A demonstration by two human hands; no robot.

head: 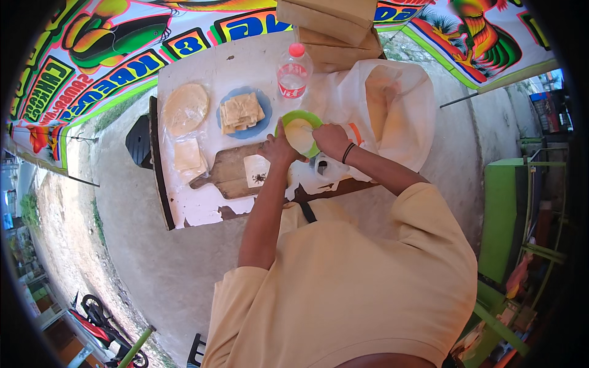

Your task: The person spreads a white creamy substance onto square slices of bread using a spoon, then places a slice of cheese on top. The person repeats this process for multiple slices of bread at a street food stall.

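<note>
My left hand grips the near left side of a green bowl, fingers spread along its rim. Pale yellow liquid fills much of the bowl. Closed around the handle of a metal utensil, probably a spoon, my right hand is at the bowl's right rim; the dipped end is hidden. Left of the bowl is a wooden cutting board, partly behind my left forearm. On it lies a square pastry wrapper with a small heap of dark filling.
A blue plate holds folded pastry parcels. Round wrappers and square wrappers lie in plastic farther left. A red-capped bottle stands behind the bowl, near cardboard boxes. A large plastic bag and a clear roll lie right.
</note>
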